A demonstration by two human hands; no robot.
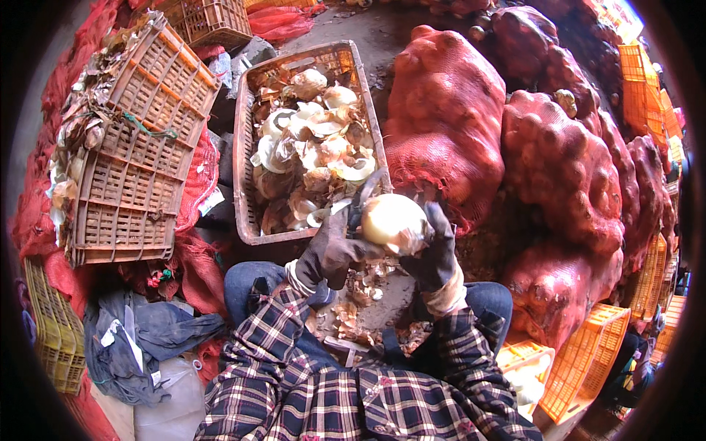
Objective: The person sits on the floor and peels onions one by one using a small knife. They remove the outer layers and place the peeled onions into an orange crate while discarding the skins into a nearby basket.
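Observation:
Both hands wear dark gloves and meet around a large onion (390,220) above the near right corner of a plastic crate (240,182). My right hand (438,248) grips the onion's right side, where some dry skin shows. At its left side is my left hand (336,248), fingers curled; a dark, curved thing rises beside the thumb, and I cannot tell whether it is a tool or part of the glove. Pale and brown onion peels (325,149) fill the crate, with a few whole-looking onions among them.
Red mesh sacks of onions (447,99) crowd the right side. Slatted crates (138,187) lie tilted at the left, above dark cloth (149,331) and red netting. Orange crates (587,358) stand at the lower right. Loose peels (350,320) litter the floor between the knees.

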